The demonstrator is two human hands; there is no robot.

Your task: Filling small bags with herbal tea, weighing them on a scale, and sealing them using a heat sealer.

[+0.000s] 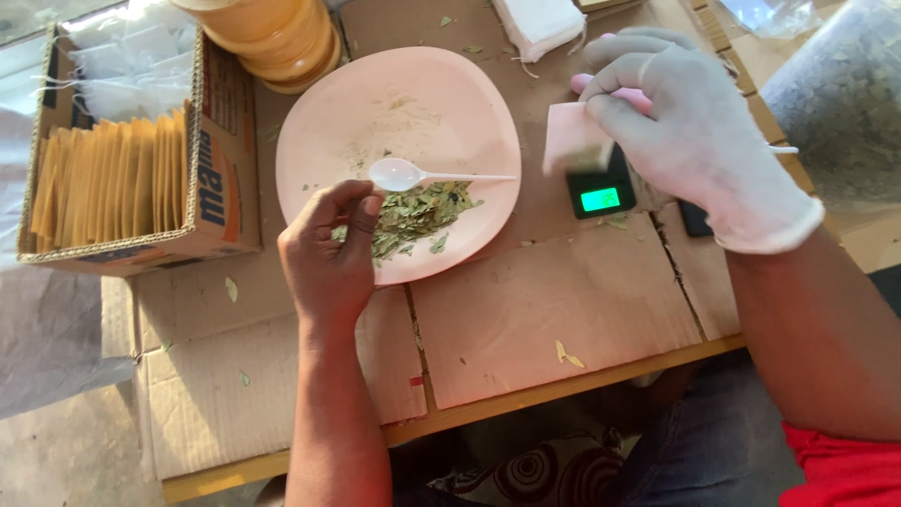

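My bare left hand (328, 253) rests at the near rim of a pale pink plate (441, 94), fingers pinched on some of the dried green leaves (418, 211) heaped there. A white plastic spoon (404, 174) lies across the plate just beyond that hand. My right hand (694, 131), in a white glove, holds a small pink pouch (572, 136) over a little black digital scale (601, 192) with a lit green display.
A cardboard box (221, 178) of upright tan envelopes stands at the left. Stacked yellow-brown bowls (277, 38) sit behind the plate, a pile of white pouches (540, 23) at the top. A large clear bag of dried leaves (840, 103) fills the right. Cardboard sheets (554, 310) cover the table.
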